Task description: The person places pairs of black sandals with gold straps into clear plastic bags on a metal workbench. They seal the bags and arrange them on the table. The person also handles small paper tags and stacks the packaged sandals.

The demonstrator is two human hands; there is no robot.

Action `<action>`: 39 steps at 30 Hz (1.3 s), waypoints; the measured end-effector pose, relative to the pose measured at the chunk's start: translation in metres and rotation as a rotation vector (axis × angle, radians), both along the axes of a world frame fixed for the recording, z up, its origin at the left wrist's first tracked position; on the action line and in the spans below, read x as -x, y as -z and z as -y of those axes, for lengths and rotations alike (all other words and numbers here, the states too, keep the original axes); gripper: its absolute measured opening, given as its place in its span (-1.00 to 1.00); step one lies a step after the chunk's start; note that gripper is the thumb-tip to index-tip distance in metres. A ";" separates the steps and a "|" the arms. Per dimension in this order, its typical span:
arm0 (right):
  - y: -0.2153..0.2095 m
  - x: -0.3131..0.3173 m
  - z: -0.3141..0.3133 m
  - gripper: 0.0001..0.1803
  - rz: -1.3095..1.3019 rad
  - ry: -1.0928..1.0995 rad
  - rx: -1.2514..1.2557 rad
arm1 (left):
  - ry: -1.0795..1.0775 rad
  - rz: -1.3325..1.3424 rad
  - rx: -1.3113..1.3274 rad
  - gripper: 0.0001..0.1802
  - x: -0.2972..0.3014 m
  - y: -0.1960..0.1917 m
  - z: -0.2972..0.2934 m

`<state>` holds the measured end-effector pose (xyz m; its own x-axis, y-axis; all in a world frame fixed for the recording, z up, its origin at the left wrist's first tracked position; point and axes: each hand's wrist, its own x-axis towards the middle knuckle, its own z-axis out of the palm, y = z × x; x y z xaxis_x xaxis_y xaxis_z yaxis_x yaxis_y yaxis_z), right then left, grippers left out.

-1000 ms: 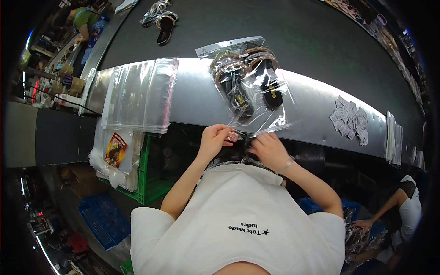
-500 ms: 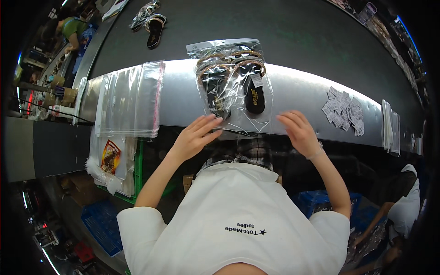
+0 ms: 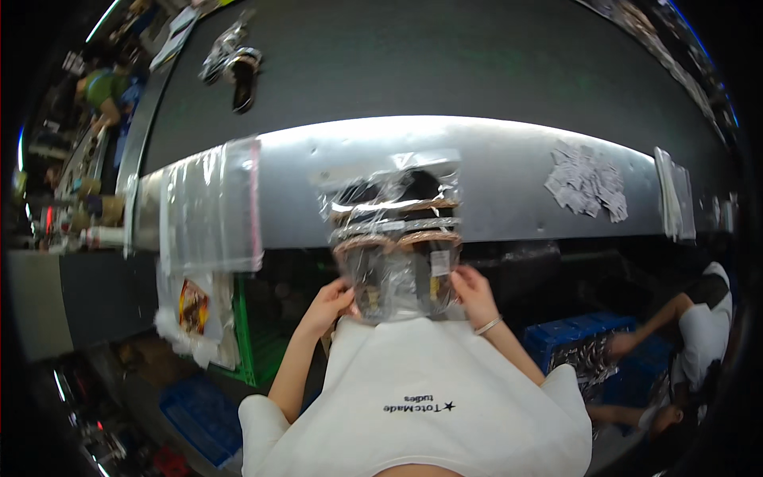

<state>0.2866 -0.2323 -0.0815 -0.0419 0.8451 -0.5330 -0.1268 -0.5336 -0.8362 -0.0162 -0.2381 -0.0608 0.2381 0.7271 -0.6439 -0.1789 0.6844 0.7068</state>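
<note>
A clear plastic bag [image 3: 389, 191] with a pair of black slide sandals [image 3: 430, 262] inside is held between my two hands, its near end close to my shirt. Pale and gold bands cross the sandals, and a small white tag [image 3: 439, 263] sits on the right one. My left hand [image 3: 327, 307] pinches the bag's near left edge. At its right edge, my right hand [image 3: 474, 296] has thumb and fingers closed on the plastic. The bag's far part lies over the metal ledge; motion blurs it somewhat.
Flat clear bags [image 3: 211, 208] lie on the metal ledge at left, small white tags [image 3: 586, 181] in a heap at right. Other sandals [image 3: 244, 79] rest on the dark belt. A green crate [image 3: 253, 334] and a blue crate [image 3: 572, 334] stand below. Another person's arm [image 3: 656, 324] reaches in at right.
Both hands have closed on the bag's near sides. The bagged sandals have been drawn off the ledge toward my body.
</note>
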 end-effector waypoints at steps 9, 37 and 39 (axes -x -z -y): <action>-0.060 -0.016 -0.015 -0.49 -1.055 0.260 -0.327 | 0.342 -0.164 -0.632 -0.74 -0.089 -0.074 -0.084; 0.021 -0.564 -0.145 -0.39 1.975 0.455 -0.080 | 0.199 -1.623 -0.886 -0.47 0.129 -0.017 -0.389; -0.023 -0.451 -0.184 -0.47 1.810 0.409 -0.574 | 0.155 -1.795 -0.749 -0.44 0.168 -0.011 -0.382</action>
